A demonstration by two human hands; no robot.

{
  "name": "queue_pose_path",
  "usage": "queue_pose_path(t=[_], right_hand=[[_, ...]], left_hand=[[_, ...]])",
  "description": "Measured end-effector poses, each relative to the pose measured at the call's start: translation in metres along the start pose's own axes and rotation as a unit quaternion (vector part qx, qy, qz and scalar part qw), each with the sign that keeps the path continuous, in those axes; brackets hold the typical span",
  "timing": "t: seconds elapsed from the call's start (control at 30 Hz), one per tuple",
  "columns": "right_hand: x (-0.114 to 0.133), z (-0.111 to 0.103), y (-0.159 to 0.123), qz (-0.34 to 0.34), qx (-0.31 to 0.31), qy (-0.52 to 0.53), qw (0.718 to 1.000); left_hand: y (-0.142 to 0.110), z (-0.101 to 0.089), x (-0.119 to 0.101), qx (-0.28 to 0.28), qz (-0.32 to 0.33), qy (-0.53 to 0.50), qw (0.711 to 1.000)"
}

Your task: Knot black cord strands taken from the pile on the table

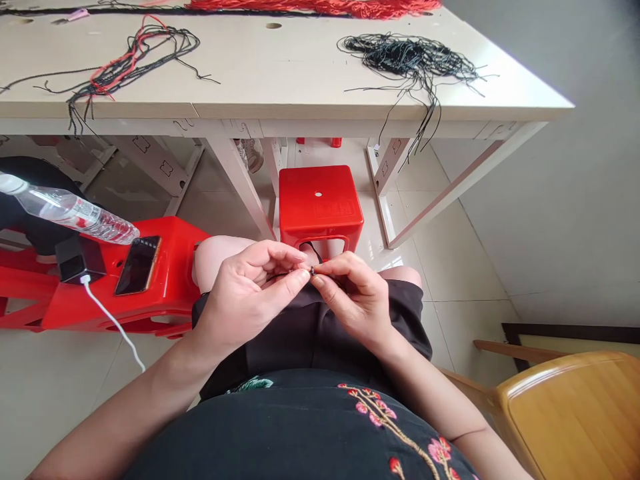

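Above my lap, both hands meet at a small dark knot (313, 271) in a thin black cord. My left hand (253, 287) pinches the cord just left of the knot, thumb and index finger pressed together. On the other side my right hand (356, 293) grips the cord between thumb and forefinger, right up against the knot. A bit of black cord shows behind the left fingers; the rest is hidden by my hands. On the table ahead lie a bundle of black cords (405, 57) and a bundle of black and red cords (133, 60).
A pale table (280, 73) spans the front, with red threads (320, 7) at its far side. A red stool (320, 200) stands beneath. At left, another red stool (175, 253) bears a bottle (75, 210), a phone (139, 265) and a charger (79, 259). A wooden chair (575, 407) is at right.
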State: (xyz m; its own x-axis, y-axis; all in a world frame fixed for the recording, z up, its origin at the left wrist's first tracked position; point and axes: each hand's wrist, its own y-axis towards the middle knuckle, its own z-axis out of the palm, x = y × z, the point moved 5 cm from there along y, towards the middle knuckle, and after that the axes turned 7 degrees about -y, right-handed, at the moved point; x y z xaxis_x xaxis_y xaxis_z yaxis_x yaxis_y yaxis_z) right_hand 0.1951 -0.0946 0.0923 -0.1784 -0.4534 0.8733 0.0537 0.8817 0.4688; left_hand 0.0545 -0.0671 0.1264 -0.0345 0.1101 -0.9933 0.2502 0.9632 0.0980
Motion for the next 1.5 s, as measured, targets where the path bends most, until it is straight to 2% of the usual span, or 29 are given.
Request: queue_pose_path(t=[0.07, 0.13, 0.3, 0.47, 0.57, 0.67, 0.8, 1.0, 1.07, 1.13, 1.27, 1.5], right_hand=[[-0.005, 0.004, -0.002, 0.036, 0.019, 0.062, 0.997], [-0.006, 0.006, -0.001, 0.045, 0.031, 0.099, 0.994], [0.001, 0.002, 0.004, -0.001, 0.019, 0.028, 0.999], [0.004, 0.001, 0.002, -0.017, 0.0, 0.052, 0.998], [0.0, 0.004, 0.0, 0.009, -0.013, 0.104, 0.994], [-0.004, 0.008, -0.001, 0.039, -0.007, 0.115, 0.993], [-0.006, 0.011, -0.004, 0.035, -0.01, 0.088, 0.995], [0.002, 0.007, -0.005, -0.038, -0.03, -0.048, 0.998], [0.001, 0.007, -0.005, -0.014, -0.027, -0.032, 0.999], [-0.002, 0.009, -0.004, 0.048, -0.008, 0.024, 0.999], [-0.004, 0.015, -0.002, 0.146, 0.017, 0.131, 0.98], [-0.009, 0.015, -0.002, 0.183, 0.03, 0.133, 0.974]], left_hand=[[-0.001, 0.0, -0.001, -0.01, 0.004, 0.008, 1.0], [-0.001, 0.001, -0.001, -0.013, 0.003, 0.019, 1.0], [0.0, 0.0, 0.002, -0.022, -0.005, 0.029, 0.999], [-0.002, 0.0, 0.003, -0.032, -0.009, -0.071, 0.997], [-0.003, 0.001, 0.008, -0.049, -0.043, -0.127, 0.99], [-0.004, 0.0, 0.012, -0.062, -0.052, -0.135, 0.988], [-0.001, -0.002, 0.016, -0.07, -0.035, -0.116, 0.99], [0.0, -0.001, 0.015, -0.047, -0.064, -0.127, 0.989], [-0.002, -0.001, 0.014, -0.04, -0.075, -0.142, 0.986], [-0.005, -0.002, 0.014, -0.036, -0.09, -0.17, 0.981], [-0.006, -0.004, 0.015, -0.03, -0.111, -0.208, 0.971], [-0.003, -0.009, 0.017, -0.011, -0.112, -0.151, 0.982]])
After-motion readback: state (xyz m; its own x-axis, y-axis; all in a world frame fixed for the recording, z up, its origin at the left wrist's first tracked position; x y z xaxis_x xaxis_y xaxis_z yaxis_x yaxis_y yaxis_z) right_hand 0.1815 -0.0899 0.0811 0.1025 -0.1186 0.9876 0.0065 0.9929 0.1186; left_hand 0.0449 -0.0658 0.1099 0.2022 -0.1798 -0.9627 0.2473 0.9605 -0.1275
